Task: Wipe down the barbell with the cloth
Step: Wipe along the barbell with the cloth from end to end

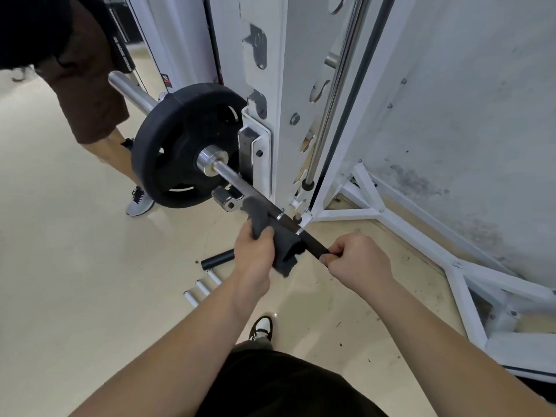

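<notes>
The barbell (231,177) runs from upper left to lower right through a white rack, with a black weight plate (177,139) on its sleeve. A dark grey cloth (270,233) is draped over the bar's dark knurled section. My left hand (254,251) grips the cloth from the left side and presses it against the bar. My right hand (352,260) is closed around the bar just right of the cloth, and the bar beyond that is hidden by my fist.
The white rack upright (270,85) and its floor frame (466,281) stand close on the right against a stained wall. Another person's leg (99,115) and shoe (140,203) are at the left. A black tube (218,258) and white tubes (200,288) lie on the floor.
</notes>
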The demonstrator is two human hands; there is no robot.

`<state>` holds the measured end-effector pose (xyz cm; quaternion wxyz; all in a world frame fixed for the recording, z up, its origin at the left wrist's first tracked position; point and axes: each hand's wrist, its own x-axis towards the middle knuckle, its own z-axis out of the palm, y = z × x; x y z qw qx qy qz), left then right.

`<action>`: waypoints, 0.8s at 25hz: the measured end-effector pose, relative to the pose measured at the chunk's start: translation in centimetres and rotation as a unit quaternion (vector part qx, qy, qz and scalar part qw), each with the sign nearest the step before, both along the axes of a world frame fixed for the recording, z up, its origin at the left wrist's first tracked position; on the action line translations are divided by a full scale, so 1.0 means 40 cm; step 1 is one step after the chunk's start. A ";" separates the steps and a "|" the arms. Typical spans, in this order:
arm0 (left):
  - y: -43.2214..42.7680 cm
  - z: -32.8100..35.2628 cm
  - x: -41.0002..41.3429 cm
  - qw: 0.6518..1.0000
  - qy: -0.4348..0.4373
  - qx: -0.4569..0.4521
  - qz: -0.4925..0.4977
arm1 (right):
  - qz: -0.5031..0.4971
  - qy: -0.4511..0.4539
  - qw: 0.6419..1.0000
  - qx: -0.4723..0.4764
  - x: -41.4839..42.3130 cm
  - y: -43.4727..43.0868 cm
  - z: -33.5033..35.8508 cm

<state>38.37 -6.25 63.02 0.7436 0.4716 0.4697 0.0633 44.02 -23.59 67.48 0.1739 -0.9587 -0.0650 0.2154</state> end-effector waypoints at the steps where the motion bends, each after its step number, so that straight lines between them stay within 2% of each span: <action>1: -0.009 0.000 0.028 0.999 -0.007 -0.050 0.009 | 0.000 -0.002 1.000 0.001 0.000 0.000 0.000; 3: -0.056 -0.012 0.028 0.989 -0.006 -0.141 -0.044 | -0.002 -0.008 1.000 0.009 -0.003 0.001 -0.001; 5: -0.111 -0.011 -0.021 0.972 -0.011 -0.185 -0.146 | 0.005 -0.015 1.000 0.024 -0.002 -0.002 -0.006; 6: -0.115 -0.015 -0.032 0.967 -0.018 -0.196 -0.163 | 0.013 -0.012 0.999 0.035 -0.002 -0.010 -0.006; 11: -0.030 -0.012 0.022 0.991 -0.024 -0.134 0.003 | 0.044 -0.013 0.995 0.093 -0.007 -0.052 0.003; 12: -0.048 -0.006 0.013 0.993 -0.020 -0.119 -0.015 | 0.038 -0.018 0.994 0.098 -0.012 -0.051 0.006; 15: -0.126 0.021 -0.045 0.974 0.020 -0.108 -0.196 | 0.040 -0.022 0.994 0.096 -0.016 -0.040 0.005; 16: -0.127 0.037 -0.058 0.972 0.039 -0.079 -0.218 | 0.045 -0.023 0.995 0.088 -0.014 -0.040 0.008; 18: -0.074 0.085 -0.050 0.985 0.060 0.038 -0.159 | 0.035 -0.020 0.995 0.089 -0.005 -0.048 0.014; 19: -0.039 0.127 -0.037 0.984 0.042 0.119 -0.126 | 0.025 -0.015 0.995 0.100 -0.003 -0.054 0.018; 20: -0.002 0.168 -0.017 0.969 0.003 0.219 -0.115 | 0.019 -0.010 0.994 0.111 -0.003 -0.059 0.019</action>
